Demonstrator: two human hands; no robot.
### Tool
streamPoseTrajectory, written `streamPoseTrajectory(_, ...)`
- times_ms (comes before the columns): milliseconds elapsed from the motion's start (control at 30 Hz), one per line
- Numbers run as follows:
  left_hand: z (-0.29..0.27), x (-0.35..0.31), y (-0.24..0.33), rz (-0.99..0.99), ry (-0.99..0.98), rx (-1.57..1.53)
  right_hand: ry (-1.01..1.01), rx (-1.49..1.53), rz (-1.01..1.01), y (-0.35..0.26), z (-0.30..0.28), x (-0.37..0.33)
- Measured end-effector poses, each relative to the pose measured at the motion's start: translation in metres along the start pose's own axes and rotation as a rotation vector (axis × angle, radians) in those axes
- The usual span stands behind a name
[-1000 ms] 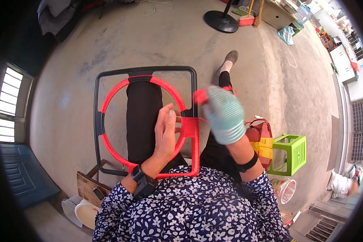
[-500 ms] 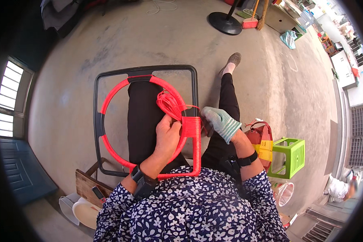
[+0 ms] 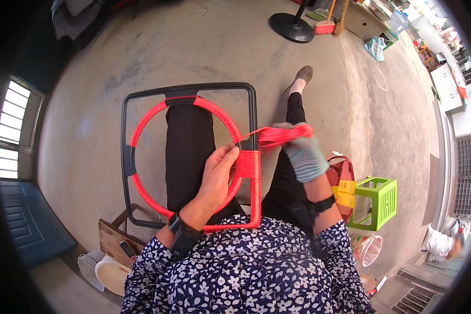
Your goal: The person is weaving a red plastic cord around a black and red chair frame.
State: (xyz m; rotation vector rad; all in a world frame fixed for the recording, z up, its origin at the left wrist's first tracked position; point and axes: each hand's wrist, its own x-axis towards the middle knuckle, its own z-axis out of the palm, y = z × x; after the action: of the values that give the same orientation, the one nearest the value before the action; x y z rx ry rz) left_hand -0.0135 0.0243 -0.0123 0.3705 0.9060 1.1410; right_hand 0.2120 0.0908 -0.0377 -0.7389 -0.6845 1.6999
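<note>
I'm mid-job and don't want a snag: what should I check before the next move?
1. Right hand on the red cord bundle: ok, held.
2. Left hand at the red-and-black ring: ok, at its right side.
3. Cord between bundle and ring: ok, no tangle visible.
4. Black frame supported: ok, lies over the left leg.
5. Both hands gloved: not ok, left is bare.
6. Bundle free of knots: cannot tell, too blurred.
</note>
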Motion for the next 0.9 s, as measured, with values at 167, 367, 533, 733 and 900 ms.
streamPoseTrajectory(167,0.005,-0.007,0.007,0.061,0.009,0.041,0.120,0.540,-0.077,-0.029,0.025,-0.027)
streamPoseTrajectory(367,0.004,-0.005,0.004,0.125,-0.043,0.068,-0.174,0.564,-0.063,-0.061,0.007,-0.020)
streamPoseTrajectory(533,0.006,-0.006,0.006,0.089,-0.005,0.057,0.114,-0.214,0.097,-0.060,0.017,-0.025)
streamPoseTrajectory(733,0.004,-0.005,0.005,0.080,-0.018,0.060,-0.045,-0.919,0.553,-0.024,0.039,-0.031)
streamPoseTrajectory(900,0.004,-0.004,0.001,0.151,-0.005,0.122,0.033,-0.274,0.234,-0.025,0.027,-0.022)
